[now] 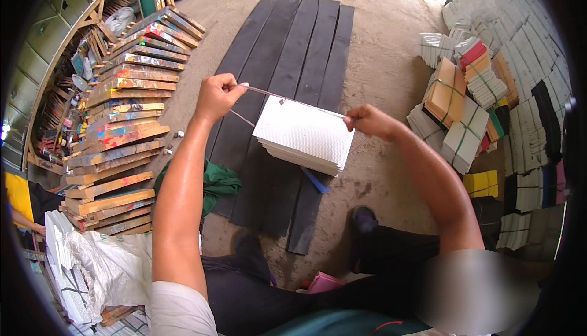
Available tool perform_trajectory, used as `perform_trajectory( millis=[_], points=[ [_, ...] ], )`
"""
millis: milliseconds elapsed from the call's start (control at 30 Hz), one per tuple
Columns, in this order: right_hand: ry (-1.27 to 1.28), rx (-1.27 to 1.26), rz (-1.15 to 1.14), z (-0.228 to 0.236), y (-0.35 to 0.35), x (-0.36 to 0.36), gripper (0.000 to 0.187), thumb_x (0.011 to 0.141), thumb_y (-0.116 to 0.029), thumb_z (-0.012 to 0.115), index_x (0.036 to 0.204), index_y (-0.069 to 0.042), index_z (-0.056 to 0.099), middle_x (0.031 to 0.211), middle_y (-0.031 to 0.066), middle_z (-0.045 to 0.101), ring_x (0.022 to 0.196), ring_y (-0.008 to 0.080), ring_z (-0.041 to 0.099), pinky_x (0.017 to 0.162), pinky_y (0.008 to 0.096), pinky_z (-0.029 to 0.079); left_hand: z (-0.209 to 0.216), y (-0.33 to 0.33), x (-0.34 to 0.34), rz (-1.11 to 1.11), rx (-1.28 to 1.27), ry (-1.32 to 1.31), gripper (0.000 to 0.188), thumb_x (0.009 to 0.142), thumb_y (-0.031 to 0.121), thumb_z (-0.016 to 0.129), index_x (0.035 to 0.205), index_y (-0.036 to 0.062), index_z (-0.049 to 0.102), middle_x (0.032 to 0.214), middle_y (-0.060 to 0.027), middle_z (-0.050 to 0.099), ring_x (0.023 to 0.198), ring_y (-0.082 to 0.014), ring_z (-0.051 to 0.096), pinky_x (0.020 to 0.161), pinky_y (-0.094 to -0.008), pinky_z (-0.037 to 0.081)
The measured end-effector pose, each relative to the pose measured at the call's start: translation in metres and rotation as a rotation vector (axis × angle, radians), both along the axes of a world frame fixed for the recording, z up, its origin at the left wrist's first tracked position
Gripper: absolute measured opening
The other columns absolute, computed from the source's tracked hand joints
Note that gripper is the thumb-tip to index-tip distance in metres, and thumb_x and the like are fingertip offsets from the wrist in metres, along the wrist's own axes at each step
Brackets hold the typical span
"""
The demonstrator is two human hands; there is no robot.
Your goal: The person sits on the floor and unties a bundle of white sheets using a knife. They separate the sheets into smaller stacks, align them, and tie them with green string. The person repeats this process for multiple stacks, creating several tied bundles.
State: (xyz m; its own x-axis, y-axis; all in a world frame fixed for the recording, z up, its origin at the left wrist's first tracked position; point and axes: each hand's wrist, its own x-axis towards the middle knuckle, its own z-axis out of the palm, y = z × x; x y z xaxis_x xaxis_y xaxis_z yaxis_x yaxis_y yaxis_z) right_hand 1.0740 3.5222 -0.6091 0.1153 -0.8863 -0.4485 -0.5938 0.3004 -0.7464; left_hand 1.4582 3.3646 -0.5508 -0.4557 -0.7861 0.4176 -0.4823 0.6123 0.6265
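A stack of white sheets (306,127) sits on long black planks (260,171). A thin greyish-brown cord (266,92) runs taut across the stack's far edge, between my two raised hands. My left hand (217,96) is closed on the cord, left of and beyond the stack; a second strand slants from it to the stack's left side. At the stack's right far corner, my right hand (370,121) pinches the cord's other end. A faint strand hangs below it. A blue strip (315,180) sticks out from beneath the stack's near side.
Paint-stained wooden frames (125,119) are piled along the left. Dark green cloth (219,180) lies beside the planks. Tied bundles of coloured sheets (465,94) are heaped on the right, before a wall of grey-white stacks (529,42). Another person's yellow sleeve (18,198) shows far left.
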Motion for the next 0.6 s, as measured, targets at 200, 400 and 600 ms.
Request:
perform_trajectory(
  millis=[200, 400, 600],
  points=[
    [0.014, -0.193, -0.167, 0.098, 0.008, -0.028, 0.033, 0.109, -0.034, 0.060, 0.097, -0.005, 0.071, 0.073, -0.0029, 0.057, 0.070, 0.0073, 0.050, 0.063, 0.0295, 0.045, -0.016, 0.009, -0.002, -0.018, 0.029, -0.066, 0.039, 0.086, 0.027, 0.084, 0.065, 0.0025, 0.062, 0.055, 0.0009, 0.049, 0.056, -0.0083, 0.043, 0.051, -0.0316, 0.031],
    [0.327, -0.652, -0.132, 0.159, 0.021, -0.052, 0.034, 0.100, -0.034, 0.071, 0.100, 0.000, 0.075, 0.083, 0.0090, 0.073, 0.075, 0.0180, 0.065, 0.073, 0.0380, 0.054, -0.051, 0.012, 0.027, -0.094, 0.214, -0.020, 0.059, 0.096, 0.048, 0.076, 0.063, 0.0028, 0.056, 0.056, 0.0006, 0.046, 0.057, -0.0107, 0.041, 0.053, -0.0340, 0.032],
    [0.720, -1.063, -0.362, 0.250, 0.060, -0.020, 0.022, 0.100, -0.030, 0.072, 0.102, -0.009, 0.077, 0.077, 0.0063, 0.068, 0.069, 0.0149, 0.059, 0.066, 0.0364, 0.049, 0.052, 0.009, 0.029, -0.090, -0.025, 0.432, 0.049, 0.104, 0.033, 0.070, 0.065, 0.0110, 0.050, 0.065, 0.0091, 0.039, 0.059, -0.0049, 0.028, 0.053, -0.0279, 0.023]
  ],
)
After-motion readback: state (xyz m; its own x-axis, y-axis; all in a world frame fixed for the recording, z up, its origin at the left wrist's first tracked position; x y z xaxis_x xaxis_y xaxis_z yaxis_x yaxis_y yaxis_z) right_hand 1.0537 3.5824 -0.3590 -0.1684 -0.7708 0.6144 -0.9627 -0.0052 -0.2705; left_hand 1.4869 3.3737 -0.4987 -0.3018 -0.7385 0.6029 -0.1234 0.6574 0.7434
